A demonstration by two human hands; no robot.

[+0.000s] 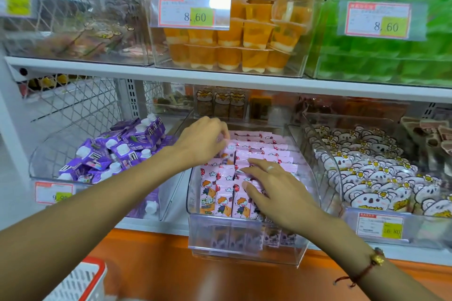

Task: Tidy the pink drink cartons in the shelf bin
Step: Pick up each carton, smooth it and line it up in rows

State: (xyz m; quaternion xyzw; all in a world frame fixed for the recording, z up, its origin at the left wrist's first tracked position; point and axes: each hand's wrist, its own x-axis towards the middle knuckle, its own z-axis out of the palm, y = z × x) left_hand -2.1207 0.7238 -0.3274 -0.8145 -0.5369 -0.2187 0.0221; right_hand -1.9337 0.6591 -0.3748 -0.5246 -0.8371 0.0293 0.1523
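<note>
Left hand [205, 140] reaches deep, fingers curled pinching pink cartons [247, 154] — right hand [274, 188] flat, fingers spread on top.

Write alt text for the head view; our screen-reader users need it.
Two bare hands tidy pink cartons in a clear shelf bin: the left hand reaches toward the back rows, and the right hand lies flat on the front ones. Purple cartons fill the bin beside it.
</note>
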